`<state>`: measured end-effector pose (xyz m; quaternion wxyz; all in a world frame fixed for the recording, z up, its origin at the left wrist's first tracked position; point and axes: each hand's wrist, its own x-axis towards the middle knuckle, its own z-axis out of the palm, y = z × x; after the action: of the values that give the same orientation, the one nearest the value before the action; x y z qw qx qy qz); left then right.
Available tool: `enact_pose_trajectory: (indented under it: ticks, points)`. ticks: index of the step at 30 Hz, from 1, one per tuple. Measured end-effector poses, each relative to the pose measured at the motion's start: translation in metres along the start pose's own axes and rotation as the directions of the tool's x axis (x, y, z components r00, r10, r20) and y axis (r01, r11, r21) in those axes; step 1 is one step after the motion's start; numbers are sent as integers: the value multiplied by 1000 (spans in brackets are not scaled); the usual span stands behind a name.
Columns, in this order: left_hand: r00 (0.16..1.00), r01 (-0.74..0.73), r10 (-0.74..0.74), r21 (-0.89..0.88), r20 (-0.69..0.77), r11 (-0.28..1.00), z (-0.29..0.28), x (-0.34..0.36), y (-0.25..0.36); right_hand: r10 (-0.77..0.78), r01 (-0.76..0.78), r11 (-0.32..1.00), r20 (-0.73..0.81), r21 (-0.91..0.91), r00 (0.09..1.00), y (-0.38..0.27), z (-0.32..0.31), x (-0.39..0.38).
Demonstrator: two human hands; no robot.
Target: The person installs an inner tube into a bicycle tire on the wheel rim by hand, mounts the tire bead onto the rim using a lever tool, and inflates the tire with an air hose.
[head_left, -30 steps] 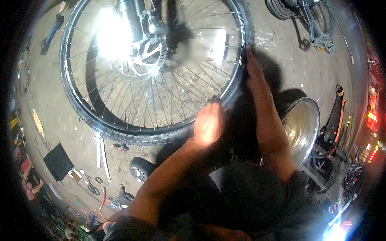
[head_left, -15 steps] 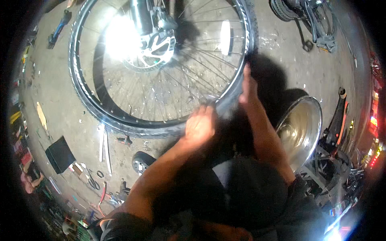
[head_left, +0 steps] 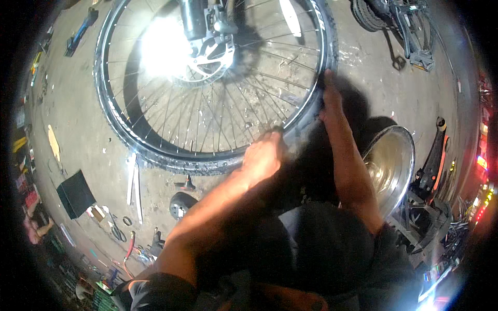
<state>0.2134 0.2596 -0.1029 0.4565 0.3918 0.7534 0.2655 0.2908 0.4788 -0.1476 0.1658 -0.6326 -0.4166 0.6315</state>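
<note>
A bicycle wheel with a black knobby tyre (head_left: 179, 163) and thin spokes fills the upper middle. A disc brake rotor (head_left: 228, 58) sits at its hub, beside a dark fork leg (head_left: 193, 20). A white reflector (head_left: 291, 19) is fixed among the spokes. My left hand (head_left: 263, 154) is closed round the tyre at its near right, knuckles up. Farther up the right side, my right hand (head_left: 332, 99) grips the tyre's outer edge; its fingers are partly hidden in shadow. A strong light glares over the wheel's left half.
Right of my right forearm stands a shiny metal basin (head_left: 397, 166). Bicycle parts with a pedal (head_left: 423, 58) lie at upper right. On the left floor are a black box (head_left: 75, 194), scissors (head_left: 118, 229), pale strips (head_left: 136, 189) and a blue-and-black tool (head_left: 83, 33).
The wheel has turned counterclockwise, carrying the reflector upward. Both hands have shifted slightly right with the tyre, and my right hand has come closer onto it.
</note>
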Motion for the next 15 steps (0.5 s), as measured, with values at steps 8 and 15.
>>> enact_pose_trajectory:
  ticks: [8,15]
  points:
    - [993,74,-82,-85,-86,994,5,28,7,-103,62,988,310,140,945,-37,-4,20]
    - [986,103,-127,-209,-104,972,3,25,3,-417,420,904,55,-83,907,44,1,-16]
